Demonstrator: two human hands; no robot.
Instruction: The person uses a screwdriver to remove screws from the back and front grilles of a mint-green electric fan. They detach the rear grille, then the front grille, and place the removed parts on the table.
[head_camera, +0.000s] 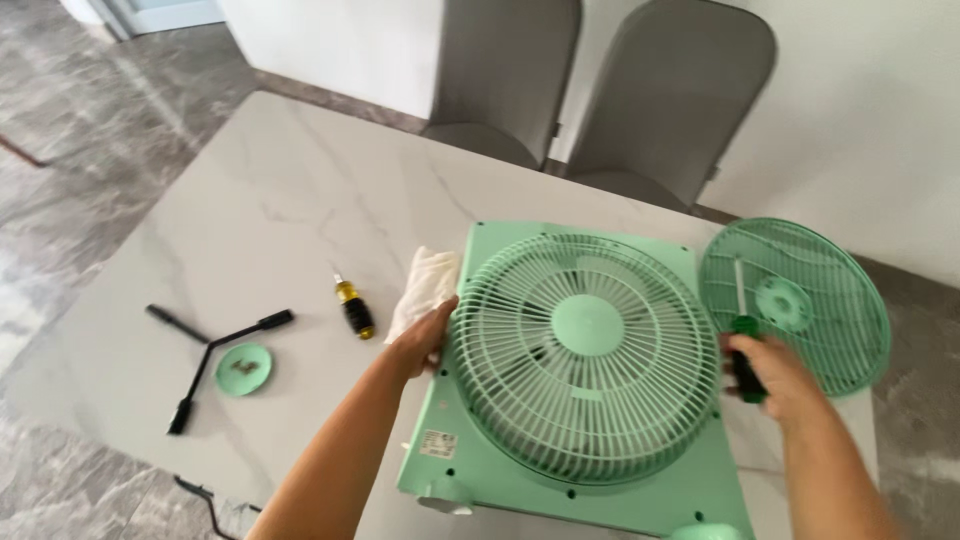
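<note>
- Lying flat at lower centre of the frame, the green fan (580, 400) has a round grille (585, 355) seated on its square housing.
- Left hand (425, 340) sits at the grille's left rim, fingers curled over the edge and gripping it; a white cloth (425, 280) lies just behind that hand.
- Right hand (775, 375) is clenched round a green-handled screwdriver (742, 335) at the grille's right rim, shaft pointing up the frame.
- A second grille (795, 305) lies loose at right, off the fan, so judging by this the fan is partly taken apart.
- At left lie a small green cap (243, 368) holding what look like screws, a yellow-and-black driver (354, 306) and a black three-armed wrench (215, 350).
- Whether the seated grille is fastened cannot be told.
</note>
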